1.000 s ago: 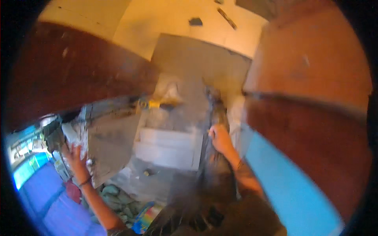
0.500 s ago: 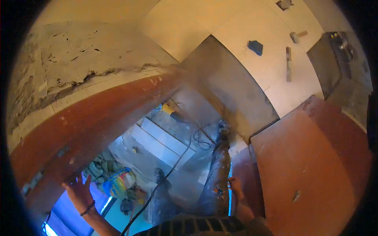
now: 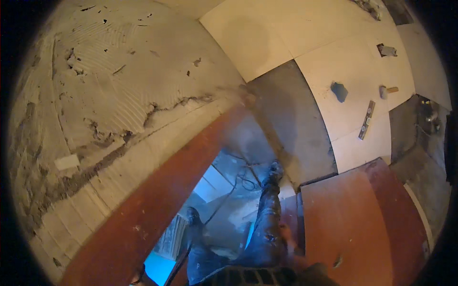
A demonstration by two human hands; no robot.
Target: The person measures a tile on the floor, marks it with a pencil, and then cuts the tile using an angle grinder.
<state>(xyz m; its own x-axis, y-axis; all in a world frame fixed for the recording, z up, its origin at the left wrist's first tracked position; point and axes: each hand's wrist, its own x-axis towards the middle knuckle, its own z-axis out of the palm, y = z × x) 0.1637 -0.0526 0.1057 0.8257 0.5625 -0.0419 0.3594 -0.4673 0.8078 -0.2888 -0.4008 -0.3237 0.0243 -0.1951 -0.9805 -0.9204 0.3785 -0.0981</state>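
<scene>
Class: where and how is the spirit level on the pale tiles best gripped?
The spirit level is probably best gripped at mid-length, across its narrow width, reaching down from above: it is a long, slim bar lying on the pale tiles, and nothing covers it or touches its long edges.

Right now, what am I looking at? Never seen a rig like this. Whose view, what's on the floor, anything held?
No robot here: a person with two bare hands. The view is from a wide fisheye camera worn on the head, looking down, so straight edges bend and the rim goes black. The wearer's right leg rises from the lower edge. The right hand is blurred beside it; whether it holds anything I can't tell. The left hand can't be made out. On the pale tiles, toward the right, lie a spirit level, a dark flat piece and a wooden-handled tool. The left side shows a rough, ridged surface.
</scene>
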